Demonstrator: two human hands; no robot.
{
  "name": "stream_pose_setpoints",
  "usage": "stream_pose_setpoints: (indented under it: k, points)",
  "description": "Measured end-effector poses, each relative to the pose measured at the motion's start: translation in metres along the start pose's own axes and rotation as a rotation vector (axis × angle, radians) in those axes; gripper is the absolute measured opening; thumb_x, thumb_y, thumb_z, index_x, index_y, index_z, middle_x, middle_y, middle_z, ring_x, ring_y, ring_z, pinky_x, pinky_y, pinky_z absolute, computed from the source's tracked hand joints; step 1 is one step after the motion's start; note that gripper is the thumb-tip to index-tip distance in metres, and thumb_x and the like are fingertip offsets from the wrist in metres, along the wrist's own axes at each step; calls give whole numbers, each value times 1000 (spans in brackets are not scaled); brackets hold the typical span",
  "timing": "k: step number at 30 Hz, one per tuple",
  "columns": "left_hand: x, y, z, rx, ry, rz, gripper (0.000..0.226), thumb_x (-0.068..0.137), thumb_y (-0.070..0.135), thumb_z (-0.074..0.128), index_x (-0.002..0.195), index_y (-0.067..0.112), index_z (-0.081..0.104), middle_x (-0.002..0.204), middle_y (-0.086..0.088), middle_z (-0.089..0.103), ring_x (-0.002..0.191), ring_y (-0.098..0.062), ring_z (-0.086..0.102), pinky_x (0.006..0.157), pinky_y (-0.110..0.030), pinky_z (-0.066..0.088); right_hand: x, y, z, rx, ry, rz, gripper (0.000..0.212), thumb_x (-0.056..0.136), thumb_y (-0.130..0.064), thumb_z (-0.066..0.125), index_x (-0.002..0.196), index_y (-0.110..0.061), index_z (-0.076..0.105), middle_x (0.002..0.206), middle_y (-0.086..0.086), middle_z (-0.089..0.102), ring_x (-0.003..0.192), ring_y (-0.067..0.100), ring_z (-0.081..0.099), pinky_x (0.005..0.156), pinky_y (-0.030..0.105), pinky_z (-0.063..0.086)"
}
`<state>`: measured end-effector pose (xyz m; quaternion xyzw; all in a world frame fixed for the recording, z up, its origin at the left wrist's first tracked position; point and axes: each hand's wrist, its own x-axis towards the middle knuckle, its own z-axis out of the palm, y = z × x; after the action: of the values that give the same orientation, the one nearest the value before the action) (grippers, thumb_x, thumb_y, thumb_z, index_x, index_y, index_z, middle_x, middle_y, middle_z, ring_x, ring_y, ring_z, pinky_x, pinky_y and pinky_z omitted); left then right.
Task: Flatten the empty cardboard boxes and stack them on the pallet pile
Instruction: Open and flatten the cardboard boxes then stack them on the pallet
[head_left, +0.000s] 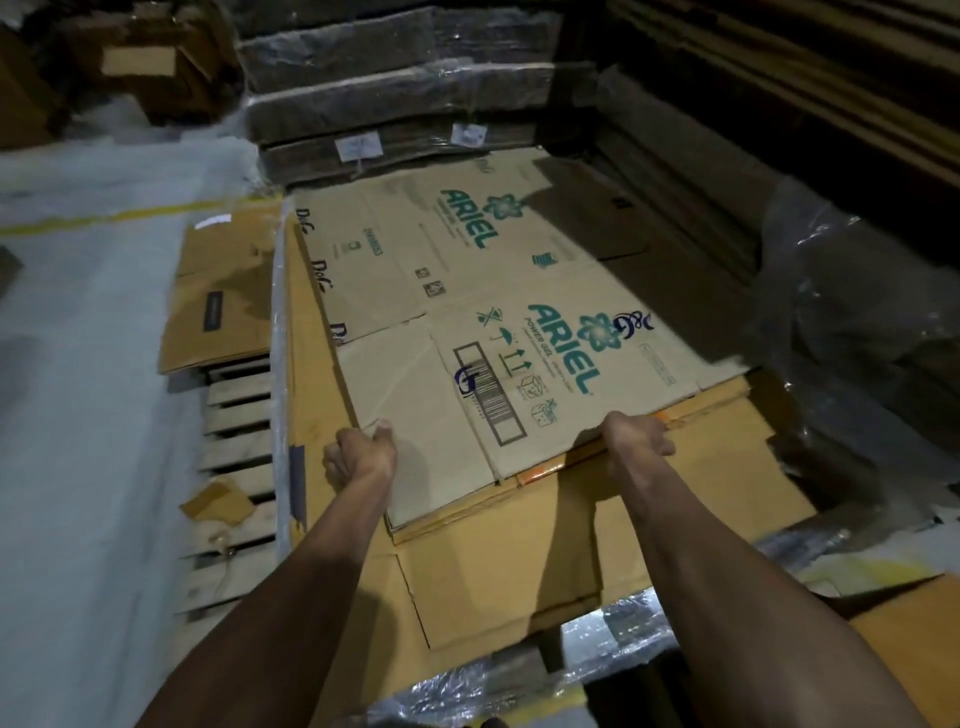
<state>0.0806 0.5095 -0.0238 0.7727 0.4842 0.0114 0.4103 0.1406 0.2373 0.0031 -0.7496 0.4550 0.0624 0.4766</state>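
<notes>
While we are gripping the near edge of the flattened Ariel carton (483, 312), both hands are clamped on it and set well apart: the left hand (358, 457) is pinching the near-left corner with the thumb on top, and the right hand (636, 434) is curling over the near-right edge. The carton is lying printed side up on the pallet pile (519, 561), with its far end reaching toward the wrapped bundles (395, 98) at the back.

We are judging the step as final positioning of this sheet on the stack. Several faults are possible from here:

- The carton is sitting skewed to the plain sheets beneath it, and its near edge is resting far of theirs. If we are releasing it this way, the stack is growing uneven and later sheets may be sliding off.
- The near edge is looking torn between the hands. Pulling hard at the corners may be ripping the flap further.
- The right side of the pile is bordering loose plastic wrap (810, 291). A push to the right may be sending the sheet onto it, where it could be slipping.
- The left side is overhanging bare pallet slats (239, 426), where another flattened box (223, 306) is already lying off the pile. An overshoot to the left may be dropping this carton there too.
</notes>
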Motion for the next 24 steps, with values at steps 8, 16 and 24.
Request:
stream_pose_setpoints:
  k: [8,16,24]
  points:
    - [11,-1,8,-29,-41,32,47,98,35,55,131,1,48,133,-22,51,123,-42,50,103,-53,44,17,-6,4,191,-12,99,72,82,-23,77,140,-3,40,132,14,52,118,31,55,92,34,48]
    - [15,-7,-3,-65,-29,1,41,97,34,55,126,5,53,128,-18,55,117,-41,53,98,-53,49,8,10,8,335,84,53,40,73,-10,79,110,-4,63,109,9,68,99,29,65,91,36,54]
    - [5,-40,-25,27,2,33,39,100,34,52,124,5,54,124,-19,58,113,-43,56,94,-53,50,-28,66,8,337,47,118,55,72,-8,81,119,-1,55,109,14,63,98,31,65,89,35,55]
